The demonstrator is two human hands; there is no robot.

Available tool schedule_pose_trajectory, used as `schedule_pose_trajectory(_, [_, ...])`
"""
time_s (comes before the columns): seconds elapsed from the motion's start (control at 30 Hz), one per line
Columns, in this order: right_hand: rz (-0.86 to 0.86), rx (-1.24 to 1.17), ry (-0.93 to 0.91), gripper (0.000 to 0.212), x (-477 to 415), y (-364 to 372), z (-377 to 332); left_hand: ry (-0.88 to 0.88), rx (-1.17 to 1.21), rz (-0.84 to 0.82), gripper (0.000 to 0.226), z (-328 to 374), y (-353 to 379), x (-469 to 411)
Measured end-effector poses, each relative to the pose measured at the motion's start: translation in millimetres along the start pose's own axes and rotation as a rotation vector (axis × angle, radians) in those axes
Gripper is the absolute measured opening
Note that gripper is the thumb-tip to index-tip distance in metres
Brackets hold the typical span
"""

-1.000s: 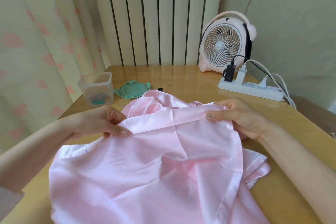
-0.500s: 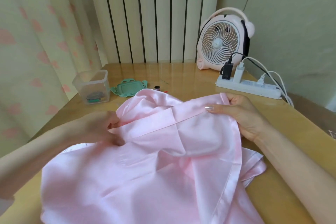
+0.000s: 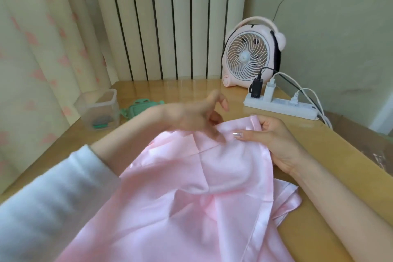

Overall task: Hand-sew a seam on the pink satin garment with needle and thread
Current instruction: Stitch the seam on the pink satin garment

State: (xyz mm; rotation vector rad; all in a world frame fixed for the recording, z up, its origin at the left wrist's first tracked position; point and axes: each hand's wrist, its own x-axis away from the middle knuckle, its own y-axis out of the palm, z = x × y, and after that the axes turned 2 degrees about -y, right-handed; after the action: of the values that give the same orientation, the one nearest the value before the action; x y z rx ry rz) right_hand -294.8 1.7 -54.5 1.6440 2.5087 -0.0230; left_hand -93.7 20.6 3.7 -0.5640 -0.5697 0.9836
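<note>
Left hand (image 3: 191,117) lifted, fingers loose; right hand (image 3: 274,140) pinches garment (image 3: 191,198); wooden table (image 3: 344,155), radiator (image 3: 170,17) behind.

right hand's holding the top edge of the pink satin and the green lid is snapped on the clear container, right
Not quite. The right hand does hold the top edge of the pink satin, but the green lid is not on the clear container. It lies on the table beside it, and the container stands open. The head view shows this.

Pink fan (image 3: 246,57) behind white power strip (image 3: 280,108); clear box (image 3: 97,108) beside green lid (image 3: 138,108).
</note>
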Motion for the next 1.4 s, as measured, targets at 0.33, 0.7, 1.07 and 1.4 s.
schedule_pose_trajectory(0.33, [-0.066, 0.033, -0.014, 0.074, 0.1, -3.1, -0.3, 0.179, 0.065, 0.01, 0.029, -16.5, 14.7, 12.3])
schedule_pose_trajectory(0.7, [0.458, 1.136, 0.021, 0.014, -38.2, -84.3, 0.6, 0.193, 0.061, 0.097, 0.022, -30.1, 10.0, 10.4])
schedule_pose_trajectory(1.07, [0.323, 1.539, 0.247, 0.013, -59.1, -108.7, 41.5, 0.18, 0.064, 0.135, 0.02, -18.7, 16.9, 12.9])
schedule_pose_trajectory(1.4, [0.419, 1.238, 0.155, 0.026, -49.6, -127.0, 36.1, 0.13, 0.062, 0.121, 0.018, -15.8, 20.5, 14.4])
